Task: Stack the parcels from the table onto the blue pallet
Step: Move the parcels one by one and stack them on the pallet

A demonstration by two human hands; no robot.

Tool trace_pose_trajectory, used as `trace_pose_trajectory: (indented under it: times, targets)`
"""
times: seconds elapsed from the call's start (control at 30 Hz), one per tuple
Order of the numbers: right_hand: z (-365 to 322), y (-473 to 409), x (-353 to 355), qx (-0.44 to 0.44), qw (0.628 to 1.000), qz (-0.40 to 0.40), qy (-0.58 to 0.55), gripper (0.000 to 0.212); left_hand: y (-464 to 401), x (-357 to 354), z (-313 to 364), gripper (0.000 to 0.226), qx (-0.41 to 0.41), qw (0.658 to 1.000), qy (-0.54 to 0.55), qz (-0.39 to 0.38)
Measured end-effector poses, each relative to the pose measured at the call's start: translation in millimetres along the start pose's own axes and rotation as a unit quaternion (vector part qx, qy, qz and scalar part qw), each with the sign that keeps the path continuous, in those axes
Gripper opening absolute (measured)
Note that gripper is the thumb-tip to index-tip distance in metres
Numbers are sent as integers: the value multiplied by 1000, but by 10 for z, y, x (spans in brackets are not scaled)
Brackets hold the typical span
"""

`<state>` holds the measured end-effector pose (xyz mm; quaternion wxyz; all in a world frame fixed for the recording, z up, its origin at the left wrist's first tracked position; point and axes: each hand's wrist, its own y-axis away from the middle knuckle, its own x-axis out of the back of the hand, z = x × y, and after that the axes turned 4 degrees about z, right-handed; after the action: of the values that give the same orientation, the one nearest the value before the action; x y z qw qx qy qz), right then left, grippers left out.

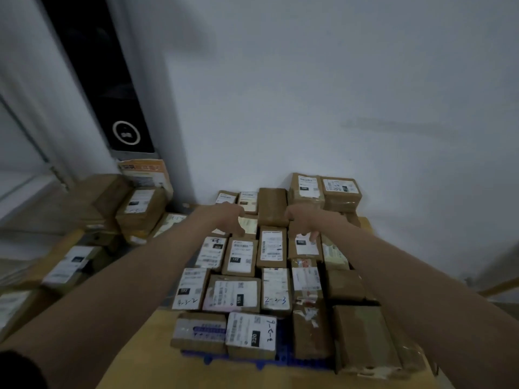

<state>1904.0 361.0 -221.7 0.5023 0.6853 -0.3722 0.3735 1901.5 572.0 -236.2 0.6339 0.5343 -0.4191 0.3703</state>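
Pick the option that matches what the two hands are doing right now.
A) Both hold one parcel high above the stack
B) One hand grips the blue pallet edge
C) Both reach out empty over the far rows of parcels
C: the left hand and right hand stretch out open over the far parcels, holding nothing; the blue pallet sits untouched near the camera.

Both arms reach out over rows of taped cardboard parcels.
Left hand (pixel 229 219) and right hand (pixel 302 223) hover, fingers spread and empty, either side of a plain brown parcel (pixel 272 206) near the white wall (pixel 309 94). Labelled parcels (pixel 241 256) lie nearer the camera than it; blue pallet (pixel 280 357) edge shows nearest. More boxes (pixel 140 209) left of it.
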Motion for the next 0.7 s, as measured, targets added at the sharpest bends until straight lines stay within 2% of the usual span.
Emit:
trace_pose_trajectory:
  times: [0.1, 0.2, 0.27, 0.3, 0.47, 0.57, 0.6, 0.7]
  targets:
    - [-272, 67, -99, 38, 999, -14, 8, 52, 335, -81, -218, 72, 29, 999, 4, -16]
    - [-509, 109, -273, 78, 996, -31, 9, 38, 680, -209, -380, 62, 55, 998, 17, -29]
    - [-669, 148, -410, 94, 994, -50, 5, 55, 866, -331, -525, 51, 72, 996, 6, -54]
    - [-756, 175, -466, 98, 993, -58, 6, 60, 970, -375, -597, 54, 78, 995, -5, -65]
    - [-1158, 242, -627, 140, 988, -61, 19, 51, 1368, -516, -950, 63, 102, 992, -26, -77]
    - [-1393, 264, -641, 152, 987, -60, 1, 54, 1609, -555, -1185, 36, 158, 983, -24, -92]
    - [-1478, 268, -642, 157, 986, -56, 4, 52, 1682, -578, -1283, 35, 167, 981, -30, -98]
    - [-1719, 250, -672, 173, 983, -55, 12, 52, 1848, -654, -1585, 61, 189, 979, -15, -70]
